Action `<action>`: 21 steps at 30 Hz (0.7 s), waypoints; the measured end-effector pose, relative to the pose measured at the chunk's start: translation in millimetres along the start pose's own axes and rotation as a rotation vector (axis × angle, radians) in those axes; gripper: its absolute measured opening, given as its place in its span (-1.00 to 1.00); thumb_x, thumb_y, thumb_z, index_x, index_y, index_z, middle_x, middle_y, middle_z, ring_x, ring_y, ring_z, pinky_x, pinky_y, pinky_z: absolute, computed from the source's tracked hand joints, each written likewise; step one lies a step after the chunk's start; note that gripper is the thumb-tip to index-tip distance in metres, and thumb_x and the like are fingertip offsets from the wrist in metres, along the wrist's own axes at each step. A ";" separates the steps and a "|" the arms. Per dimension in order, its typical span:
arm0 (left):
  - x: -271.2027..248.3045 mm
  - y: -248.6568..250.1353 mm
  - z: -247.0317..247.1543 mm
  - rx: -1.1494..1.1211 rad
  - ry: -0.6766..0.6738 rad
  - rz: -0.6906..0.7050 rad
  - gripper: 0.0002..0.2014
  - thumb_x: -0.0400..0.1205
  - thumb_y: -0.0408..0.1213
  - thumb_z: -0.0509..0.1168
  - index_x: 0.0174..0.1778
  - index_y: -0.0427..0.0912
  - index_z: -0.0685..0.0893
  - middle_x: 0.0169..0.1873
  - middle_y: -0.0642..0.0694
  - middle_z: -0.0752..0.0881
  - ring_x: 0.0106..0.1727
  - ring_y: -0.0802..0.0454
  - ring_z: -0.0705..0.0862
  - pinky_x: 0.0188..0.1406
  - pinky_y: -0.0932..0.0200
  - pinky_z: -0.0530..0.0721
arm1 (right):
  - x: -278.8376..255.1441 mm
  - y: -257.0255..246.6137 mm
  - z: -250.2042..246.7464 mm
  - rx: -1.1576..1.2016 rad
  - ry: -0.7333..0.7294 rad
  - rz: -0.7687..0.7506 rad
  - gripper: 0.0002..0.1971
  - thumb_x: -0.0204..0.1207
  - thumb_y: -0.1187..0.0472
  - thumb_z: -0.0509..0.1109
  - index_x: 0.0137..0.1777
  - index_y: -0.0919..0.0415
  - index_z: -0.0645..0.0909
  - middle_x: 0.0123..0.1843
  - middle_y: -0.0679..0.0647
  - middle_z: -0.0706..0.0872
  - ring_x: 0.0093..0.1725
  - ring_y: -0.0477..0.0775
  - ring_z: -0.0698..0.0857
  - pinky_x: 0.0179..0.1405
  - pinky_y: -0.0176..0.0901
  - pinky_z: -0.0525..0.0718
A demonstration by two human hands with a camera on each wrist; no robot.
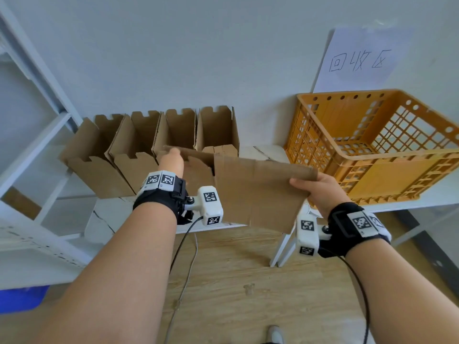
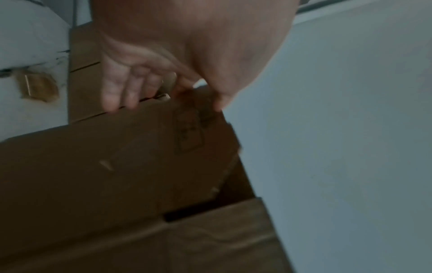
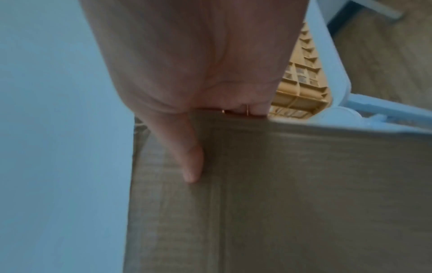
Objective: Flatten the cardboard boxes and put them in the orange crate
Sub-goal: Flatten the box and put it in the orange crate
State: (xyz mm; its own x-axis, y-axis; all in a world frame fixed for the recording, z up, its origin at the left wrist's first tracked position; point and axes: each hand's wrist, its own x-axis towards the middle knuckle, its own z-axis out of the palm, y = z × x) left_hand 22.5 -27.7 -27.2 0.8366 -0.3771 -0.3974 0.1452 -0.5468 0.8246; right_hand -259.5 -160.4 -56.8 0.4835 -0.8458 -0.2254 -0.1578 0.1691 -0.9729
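A flattened brown cardboard box (image 1: 260,192) hangs in the air over the white table's front edge, held by both hands. My left hand (image 1: 171,161) pinches its far left end; in the left wrist view the left hand (image 2: 168,92) has its fingers behind the top edge of the flattened box (image 2: 117,166) and its thumb at the corner. My right hand (image 1: 315,192) grips the right end. In the right wrist view the right hand (image 3: 205,129) lays its thumb flat on the box face (image 3: 280,184), fingers curled behind the edge. The orange crate (image 1: 402,155) stands to the right, also visible as the orange crate (image 3: 297,92).
Several open cardboard boxes (image 1: 139,150) stand in a row on the table against the wall. A white shelf frame (image 1: 37,145) is at the left, a blue bin (image 1: 22,299) below it. A paper sign (image 1: 360,60) hangs above the crate. Cables trail over the wooden floor (image 1: 236,281).
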 end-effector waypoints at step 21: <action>17.4 -138.1 32.3 0.177 -0.078 -0.248 -0.43 0.45 -0.04 0.52 0.28 -0.32 0.63 0.14 -0.25 0.73 0.06 -0.21 0.69 0.07 0.00 0.63 | 57.2 102.3 -13.5 -0.474 0.027 0.443 -0.27 0.25 0.18 0.67 0.41 0.29 0.48 0.17 0.19 0.72 0.09 0.25 0.73 0.15 0.03 0.68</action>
State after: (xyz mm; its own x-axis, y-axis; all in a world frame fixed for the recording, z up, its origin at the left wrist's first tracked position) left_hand 0.0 17.1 -161.0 0.7431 -0.2688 -0.6128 0.2392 -0.7485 0.6184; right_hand -259.6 -198.4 -168.5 0.2646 -0.7604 -0.5931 -0.7030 0.2689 -0.6584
